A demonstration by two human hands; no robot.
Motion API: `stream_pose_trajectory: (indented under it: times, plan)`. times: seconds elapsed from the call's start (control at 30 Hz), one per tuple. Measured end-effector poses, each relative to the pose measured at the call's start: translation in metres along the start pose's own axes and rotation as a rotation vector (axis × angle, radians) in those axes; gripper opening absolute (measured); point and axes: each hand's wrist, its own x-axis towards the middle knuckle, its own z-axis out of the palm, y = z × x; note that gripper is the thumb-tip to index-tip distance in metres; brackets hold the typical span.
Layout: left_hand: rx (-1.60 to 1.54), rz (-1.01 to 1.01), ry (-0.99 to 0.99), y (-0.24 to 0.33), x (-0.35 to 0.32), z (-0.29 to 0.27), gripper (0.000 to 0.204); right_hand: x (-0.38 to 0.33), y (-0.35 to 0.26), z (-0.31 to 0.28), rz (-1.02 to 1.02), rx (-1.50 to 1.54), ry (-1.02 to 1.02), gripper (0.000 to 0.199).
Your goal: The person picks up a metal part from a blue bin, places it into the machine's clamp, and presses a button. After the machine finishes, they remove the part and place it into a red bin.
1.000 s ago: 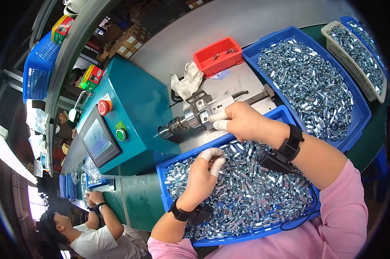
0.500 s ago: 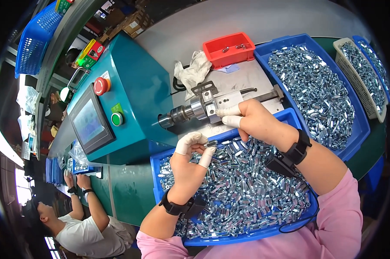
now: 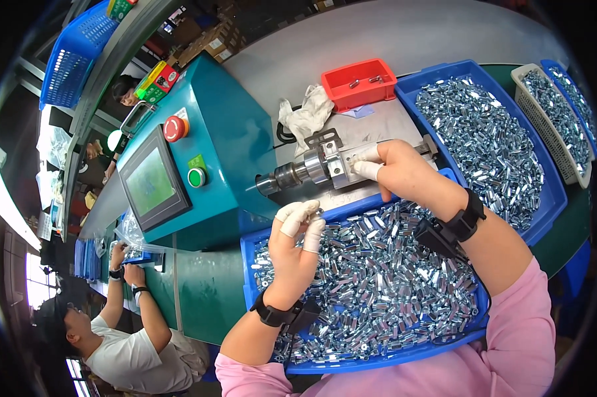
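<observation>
My left hand (image 3: 296, 246), with white finger cots on the fingertips, pinches one small silver metal part (image 3: 319, 212) just above the near blue tray (image 3: 378, 360), which is full of the same shiny parts. My right hand (image 3: 399, 171), also in finger cots, rests on the metal fixture (image 3: 325, 165) beside the steel spindle (image 3: 282, 178) that juts from the teal machine (image 3: 225, 152). Its fingertips press on the fixture's top; I cannot see a part in it. Both wrists wear black bands.
A second blue tray (image 3: 444, 76) of silver parts lies at the right, with a white basket (image 3: 533, 76) of parts beyond it. A red bin (image 3: 358, 83) and a white rag (image 3: 305, 116) sit behind the fixture. Another person (image 3: 123, 337) works at the lower left.
My left hand has lifted out of the near tray with a part pinched in its fingers and moved toward the spindle. My right hand has stayed at the fixture.
</observation>
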Motion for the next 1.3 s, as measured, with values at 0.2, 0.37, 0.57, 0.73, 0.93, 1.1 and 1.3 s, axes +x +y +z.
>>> stream_pose_trajectory:
  times: [0.2,0.37,0.57,0.73,0.93,1.1,1.3]
  plan:
    - [-0.353,-0.324,-0.015,0.010,-0.001,-0.003,0.028,0.001,0.004,-0.004,-0.024,-0.253,0.208,0.030]
    - [-0.748,-0.543,-0.027,0.010,0.001,-0.007,0.030,0.009,-0.008,0.004,0.011,-0.349,0.142,0.037]
    - [-0.889,-0.537,-0.047,0.007,0.003,-0.007,0.032,0.031,-0.020,0.023,-0.106,-1.051,0.354,0.033]
    - [-0.957,-0.510,-0.066,0.003,0.002,-0.009,0.032,0.032,-0.031,0.022,-0.149,-1.101,0.523,0.036]
    - [-0.980,-0.460,-0.086,0.001,0.003,-0.015,0.030,0.005,-0.006,-0.061,0.092,-1.228,0.691,0.026]
    - [-0.811,-0.433,-0.087,-0.002,0.004,-0.010,0.028,-0.008,-0.008,-0.066,0.209,-1.170,0.671,0.035]
    - [-0.223,-0.143,-0.029,0.006,0.004,0.000,0.021,0.011,-0.009,-0.023,-0.230,-0.547,0.569,0.033]
